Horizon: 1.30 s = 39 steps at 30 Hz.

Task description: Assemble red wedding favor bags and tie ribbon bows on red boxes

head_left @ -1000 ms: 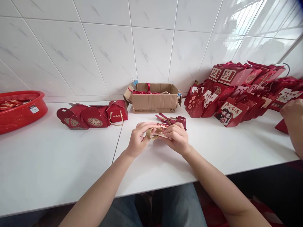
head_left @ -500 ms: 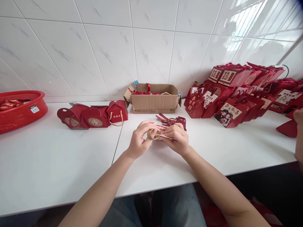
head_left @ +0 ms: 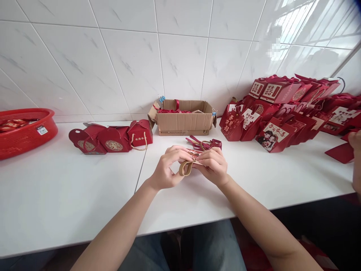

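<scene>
In front of the cardboard box (head_left: 183, 126), the left hand (head_left: 169, 167) and right hand (head_left: 213, 163) grip a printed red package (head_left: 194, 152), largely hidden by fingers, with a tan ribbon loop (head_left: 181, 170) at its near side. Between package and cardboard box lie dark-red ribbons (head_left: 216, 143). Left of that box stand three red gift boxes (head_left: 114, 146) and, farther out, a red plastic basket (head_left: 22, 141); to its right, piled wedding favor boxes (head_left: 275, 135) and, well beyond, a co-worker's hand (head_left: 357, 140).
</scene>
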Each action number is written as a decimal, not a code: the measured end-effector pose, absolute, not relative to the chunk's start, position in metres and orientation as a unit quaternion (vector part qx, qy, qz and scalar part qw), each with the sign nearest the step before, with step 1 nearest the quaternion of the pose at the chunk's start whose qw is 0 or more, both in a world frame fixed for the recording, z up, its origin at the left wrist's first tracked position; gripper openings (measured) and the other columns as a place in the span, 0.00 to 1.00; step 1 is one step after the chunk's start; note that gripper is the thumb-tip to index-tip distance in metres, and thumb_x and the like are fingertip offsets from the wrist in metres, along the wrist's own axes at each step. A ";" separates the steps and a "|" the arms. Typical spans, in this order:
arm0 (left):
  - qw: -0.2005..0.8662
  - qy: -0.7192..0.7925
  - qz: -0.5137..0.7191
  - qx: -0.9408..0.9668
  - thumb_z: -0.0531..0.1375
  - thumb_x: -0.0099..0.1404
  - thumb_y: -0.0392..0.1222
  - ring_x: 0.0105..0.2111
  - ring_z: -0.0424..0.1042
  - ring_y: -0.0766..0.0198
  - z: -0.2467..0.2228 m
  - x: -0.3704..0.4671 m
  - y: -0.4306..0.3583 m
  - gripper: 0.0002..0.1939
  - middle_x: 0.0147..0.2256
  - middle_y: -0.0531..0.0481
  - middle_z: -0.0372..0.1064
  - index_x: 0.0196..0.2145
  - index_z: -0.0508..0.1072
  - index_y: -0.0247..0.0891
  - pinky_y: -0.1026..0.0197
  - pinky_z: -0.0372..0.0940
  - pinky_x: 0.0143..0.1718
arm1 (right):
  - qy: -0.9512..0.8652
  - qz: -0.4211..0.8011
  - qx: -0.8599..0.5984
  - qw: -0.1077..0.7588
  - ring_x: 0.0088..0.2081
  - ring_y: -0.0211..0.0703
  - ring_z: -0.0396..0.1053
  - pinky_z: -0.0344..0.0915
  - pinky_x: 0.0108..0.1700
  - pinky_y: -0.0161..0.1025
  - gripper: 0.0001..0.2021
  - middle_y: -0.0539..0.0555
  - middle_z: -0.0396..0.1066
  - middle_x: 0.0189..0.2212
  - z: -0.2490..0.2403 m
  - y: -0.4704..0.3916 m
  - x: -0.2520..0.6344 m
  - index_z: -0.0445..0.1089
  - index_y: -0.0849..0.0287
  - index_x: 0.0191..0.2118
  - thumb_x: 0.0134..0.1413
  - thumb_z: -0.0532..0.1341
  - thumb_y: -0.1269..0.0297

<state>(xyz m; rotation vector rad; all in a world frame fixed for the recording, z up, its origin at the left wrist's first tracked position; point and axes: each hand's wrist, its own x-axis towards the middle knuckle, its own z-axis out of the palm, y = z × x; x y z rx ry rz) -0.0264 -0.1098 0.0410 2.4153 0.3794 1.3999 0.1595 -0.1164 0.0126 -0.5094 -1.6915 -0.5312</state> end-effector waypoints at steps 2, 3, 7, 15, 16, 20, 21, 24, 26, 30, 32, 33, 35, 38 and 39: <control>0.151 0.138 0.480 0.853 0.60 0.59 0.30 0.43 0.71 0.58 0.040 -0.027 -0.108 0.10 0.36 0.48 0.75 0.38 0.72 0.41 0.52 0.66 0.47 | -0.732 -0.239 -0.215 0.602 0.25 0.35 0.70 0.61 0.31 0.38 0.10 0.45 0.72 0.22 0.013 -0.116 0.161 0.62 0.55 0.29 0.54 0.66 0.64; 0.146 0.143 0.475 0.856 0.60 0.59 0.29 0.43 0.71 0.59 0.039 -0.028 -0.106 0.11 0.36 0.49 0.75 0.38 0.73 0.41 0.53 0.66 0.47 | -0.733 -0.240 -0.216 0.599 0.25 0.35 0.70 0.61 0.31 0.38 0.10 0.45 0.72 0.22 0.012 -0.115 0.162 0.62 0.55 0.29 0.53 0.66 0.63; 0.125 0.144 0.467 0.864 0.58 0.63 0.32 0.39 0.74 0.62 0.035 -0.030 -0.103 0.09 0.35 0.51 0.77 0.38 0.73 0.43 0.55 0.64 0.46 | -0.743 -0.192 -0.224 0.601 0.25 0.37 0.69 0.62 0.31 0.39 0.12 0.46 0.71 0.21 0.014 -0.114 0.165 0.62 0.55 0.28 0.53 0.66 0.58; -0.041 0.109 0.472 0.874 0.58 0.64 0.35 0.37 0.73 0.64 0.034 -0.032 -0.103 0.08 0.37 0.52 0.76 0.40 0.73 0.44 0.57 0.62 0.44 | -0.796 -0.104 -0.204 0.560 0.30 0.40 0.72 0.71 0.33 0.38 0.12 0.53 0.74 0.31 0.017 -0.109 0.171 0.69 0.55 0.43 0.54 0.64 0.59; -0.067 0.109 0.476 0.870 0.58 0.64 0.35 0.37 0.73 0.64 0.035 -0.032 -0.103 0.08 0.37 0.53 0.76 0.40 0.74 0.45 0.57 0.62 0.43 | -0.795 -0.107 -0.197 0.564 0.31 0.40 0.72 0.72 0.33 0.38 0.10 0.53 0.74 0.31 0.016 -0.109 0.170 0.69 0.54 0.43 0.54 0.64 0.62; -0.129 0.106 0.474 0.865 0.56 0.64 0.32 0.36 0.72 0.64 0.038 -0.032 -0.105 0.10 0.36 0.52 0.76 0.39 0.74 0.45 0.56 0.61 0.42 | -0.788 -0.127 -0.197 0.570 0.32 0.41 0.73 0.72 0.32 0.39 0.10 0.53 0.72 0.31 0.016 -0.111 0.168 0.68 0.54 0.43 0.54 0.64 0.67; -0.138 0.107 0.472 0.864 0.57 0.64 0.32 0.36 0.71 0.64 0.037 -0.032 -0.105 0.10 0.36 0.52 0.76 0.40 0.74 0.44 0.56 0.61 0.42 | -0.787 -0.134 -0.197 0.570 0.32 0.41 0.73 0.71 0.32 0.39 0.12 0.53 0.72 0.31 0.016 -0.112 0.167 0.68 0.54 0.45 0.54 0.63 0.69; -0.149 0.117 0.464 0.865 0.56 0.65 0.33 0.36 0.71 0.64 0.035 -0.032 -0.104 0.11 0.36 0.53 0.76 0.40 0.74 0.46 0.56 0.61 0.43 | -0.783 -0.151 -0.201 0.569 0.32 0.41 0.72 0.71 0.32 0.40 0.17 0.53 0.72 0.31 0.014 -0.114 0.164 0.66 0.53 0.49 0.54 0.63 0.73; -0.150 0.125 0.459 0.867 0.55 0.65 0.34 0.36 0.71 0.64 0.033 -0.032 -0.104 0.12 0.36 0.54 0.76 0.41 0.74 0.48 0.56 0.61 0.43 | -0.782 -0.150 -0.210 0.568 0.32 0.41 0.71 0.70 0.32 0.40 0.18 0.53 0.72 0.31 0.012 -0.114 0.162 0.66 0.53 0.51 0.55 0.61 0.73; -0.160 0.128 0.467 0.860 0.55 0.66 0.34 0.36 0.71 0.64 0.032 -0.031 -0.105 0.12 0.35 0.54 0.76 0.41 0.75 0.48 0.56 0.61 0.43 | -0.777 -0.140 -0.209 0.576 0.34 0.42 0.71 0.70 0.34 0.41 0.17 0.54 0.72 0.32 0.011 -0.114 0.160 0.67 0.54 0.51 0.56 0.59 0.73; -0.162 0.127 0.475 0.856 0.54 0.66 0.33 0.35 0.71 0.64 0.032 -0.030 -0.105 0.13 0.35 0.54 0.76 0.41 0.74 0.48 0.56 0.61 0.42 | -0.773 -0.139 -0.210 0.583 0.34 0.41 0.71 0.70 0.34 0.40 0.16 0.54 0.71 0.33 0.010 -0.114 0.159 0.67 0.54 0.50 0.56 0.59 0.73; -0.163 0.126 0.478 0.854 0.54 0.65 0.33 0.35 0.71 0.64 0.033 -0.029 -0.106 0.13 0.35 0.54 0.76 0.41 0.74 0.48 0.57 0.61 0.42 | -0.770 -0.139 -0.212 0.585 0.33 0.41 0.71 0.70 0.34 0.40 0.15 0.54 0.71 0.33 0.010 -0.114 0.158 0.67 0.53 0.49 0.56 0.59 0.73; -0.161 0.123 0.486 0.850 0.55 0.65 0.32 0.35 0.71 0.65 0.034 -0.029 -0.106 0.13 0.35 0.54 0.76 0.41 0.74 0.47 0.57 0.61 0.42 | -0.766 -0.139 -0.216 0.589 0.33 0.41 0.70 0.70 0.33 0.40 0.15 0.54 0.71 0.32 0.009 -0.114 0.158 0.66 0.53 0.48 0.56 0.59 0.74; -0.154 0.118 0.498 0.846 0.56 0.64 0.31 0.35 0.72 0.65 0.034 -0.028 -0.106 0.12 0.35 0.53 0.76 0.41 0.73 0.45 0.58 0.61 0.40 | -0.765 -0.130 -0.216 0.593 0.34 0.41 0.70 0.71 0.33 0.39 0.14 0.54 0.70 0.32 0.007 -0.113 0.156 0.65 0.54 0.47 0.56 0.58 0.76; -0.150 0.117 0.501 0.844 0.57 0.64 0.31 0.35 0.72 0.64 0.033 -0.027 -0.105 0.12 0.35 0.53 0.76 0.41 0.73 0.44 0.58 0.62 0.40 | -0.764 -0.127 -0.213 0.595 0.34 0.41 0.70 0.71 0.33 0.40 0.14 0.54 0.69 0.32 0.006 -0.113 0.155 0.65 0.55 0.46 0.56 0.58 0.76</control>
